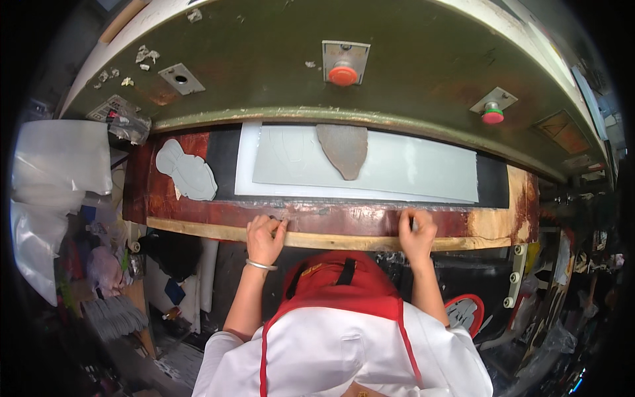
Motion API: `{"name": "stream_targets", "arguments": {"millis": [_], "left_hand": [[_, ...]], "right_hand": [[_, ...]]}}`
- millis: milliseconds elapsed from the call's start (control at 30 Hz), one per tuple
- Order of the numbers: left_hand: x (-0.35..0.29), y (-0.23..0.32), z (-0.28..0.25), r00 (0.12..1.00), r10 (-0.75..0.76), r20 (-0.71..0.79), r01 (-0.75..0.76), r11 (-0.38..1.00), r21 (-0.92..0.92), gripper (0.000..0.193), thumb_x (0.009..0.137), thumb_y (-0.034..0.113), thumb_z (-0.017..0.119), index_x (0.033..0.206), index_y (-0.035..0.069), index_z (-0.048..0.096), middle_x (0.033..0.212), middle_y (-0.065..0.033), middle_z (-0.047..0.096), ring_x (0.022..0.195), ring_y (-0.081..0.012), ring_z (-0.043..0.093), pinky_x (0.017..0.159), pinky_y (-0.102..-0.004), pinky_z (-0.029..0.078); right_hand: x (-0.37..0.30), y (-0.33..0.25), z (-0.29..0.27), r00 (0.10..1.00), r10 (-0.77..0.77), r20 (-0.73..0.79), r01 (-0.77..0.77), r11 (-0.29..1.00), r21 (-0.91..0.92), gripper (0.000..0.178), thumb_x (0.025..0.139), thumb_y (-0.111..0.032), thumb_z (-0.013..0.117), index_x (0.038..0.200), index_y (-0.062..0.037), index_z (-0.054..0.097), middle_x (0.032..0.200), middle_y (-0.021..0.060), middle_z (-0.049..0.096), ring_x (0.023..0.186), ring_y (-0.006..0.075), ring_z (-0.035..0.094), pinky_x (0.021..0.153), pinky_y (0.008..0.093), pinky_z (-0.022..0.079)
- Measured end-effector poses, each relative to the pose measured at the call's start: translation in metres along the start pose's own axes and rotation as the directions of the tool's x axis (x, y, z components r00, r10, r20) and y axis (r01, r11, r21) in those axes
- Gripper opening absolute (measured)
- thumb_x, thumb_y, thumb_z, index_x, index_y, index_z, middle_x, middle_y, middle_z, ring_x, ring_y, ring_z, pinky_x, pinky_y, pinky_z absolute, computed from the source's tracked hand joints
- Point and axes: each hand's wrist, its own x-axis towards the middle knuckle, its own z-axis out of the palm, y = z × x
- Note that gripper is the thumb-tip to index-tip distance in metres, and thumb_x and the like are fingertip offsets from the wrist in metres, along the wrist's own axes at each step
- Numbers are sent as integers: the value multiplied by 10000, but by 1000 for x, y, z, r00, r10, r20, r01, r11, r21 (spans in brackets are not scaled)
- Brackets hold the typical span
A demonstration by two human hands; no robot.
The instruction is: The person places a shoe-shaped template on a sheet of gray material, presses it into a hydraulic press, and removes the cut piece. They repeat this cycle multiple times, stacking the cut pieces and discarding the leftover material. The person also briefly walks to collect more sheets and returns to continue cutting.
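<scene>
My left hand (266,239) is over the front edge of a reddish-brown board (331,220), its fingers curled and the thumb close to them. My right hand (417,233) is over the same edge farther right, thumb and forefinger bent toward each other. Whatever either hand pinches is hidden or too small to name. Beyond them, a pale grey sheet (417,165) lies over a white sheet (245,165) on a black mat (222,165). A darker brownish-grey tapered piece (344,151) rests on the grey sheet. Grey cut-out pieces (188,173) lie at the board's left.
A green machine beam (264,59) spans the far side, with a red button (343,75) and a green-collared red button (492,114). Clear plastic bags (63,159) hang at left. Stacked grey pieces (114,316) sit below. A red-rimmed container (466,311) stands at lower right.
</scene>
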Motion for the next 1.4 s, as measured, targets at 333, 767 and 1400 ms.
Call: {"name": "stream_targets", "arguments": {"millis": [333, 767, 1400], "left_hand": [[15, 44, -17, 933, 253, 257, -312, 923, 226, 686, 827, 319, 652, 1375, -2, 394, 1476, -204, 314, 1372, -352, 290, 1126, -539, 190], [-73, 3, -41, 806, 344, 481, -465, 871, 157, 776, 706, 432, 729, 1374, 147, 455, 1469, -113, 371, 1362, -261, 341, 1120, -542, 203], [57, 12, -27, 934, 331, 132, -338, 941, 27, 499, 795, 167, 663, 1264, 43, 546, 1313, -173, 491, 1262, -350, 433, 1069, -482, 315]], "right_hand": [[-17, -75, 83, 963, -49, 265, 73, 994, -82, 923, 571, -169, 835, 1376, -92, 389, 1401, 342, 198, 1302, 490, 219, 1037, 528, 327], [-32, -51, -23, 942, 164, 294, -221, 959, 175, 987, 526, -39, 822, 1388, -74, 344, 1316, 201, 433, 1236, 319, 422, 1031, 408, 363], [125, 11, -7, 932, -240, -272, 170, 951, -259, 1180, 613, -322, 861, 1475, 26, 134, 1484, 318, 145, 1395, 458, 127, 1132, 520, 172]]}}
